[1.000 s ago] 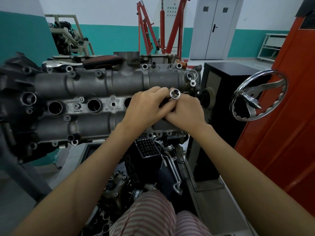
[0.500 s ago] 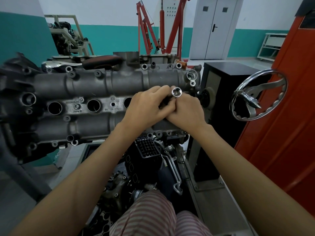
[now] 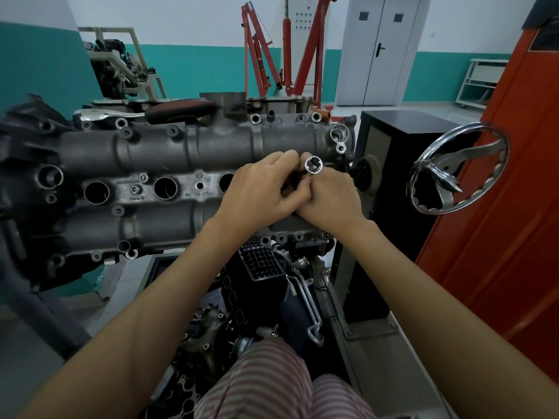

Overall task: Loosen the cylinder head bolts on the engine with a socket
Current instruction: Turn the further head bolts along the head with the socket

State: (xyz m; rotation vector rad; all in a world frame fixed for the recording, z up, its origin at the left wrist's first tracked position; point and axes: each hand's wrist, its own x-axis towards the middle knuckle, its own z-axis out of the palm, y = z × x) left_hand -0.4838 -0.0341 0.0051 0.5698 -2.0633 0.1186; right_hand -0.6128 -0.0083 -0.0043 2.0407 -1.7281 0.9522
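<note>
A grey cylinder head point(image 3: 157, 152) lies across the view on an engine stand, with round plug holes along its middle. Both my hands meet over its right part. My right hand point(image 3: 328, 201) grips a shiny chrome socket point(image 3: 314, 165), its open end facing me. My left hand point(image 3: 260, 192) curls its fingers round a dark part just below the socket, pressed against my right hand. What lies under the hands is hidden. A ratchet with a dark handle point(image 3: 178, 111) rests on the far edge of the head.
A chrome handwheel point(image 3: 456, 173) sticks out at the right beside a black stand column point(image 3: 390, 164). An orange-red cabinet point(image 3: 514, 207) fills the right side. A red engine crane point(image 3: 284, 49) stands behind. Engine parts lie below the head, near my striped trousers.
The socket and both hands have shifted slightly up and to the right over the head. The grip looks the same.
</note>
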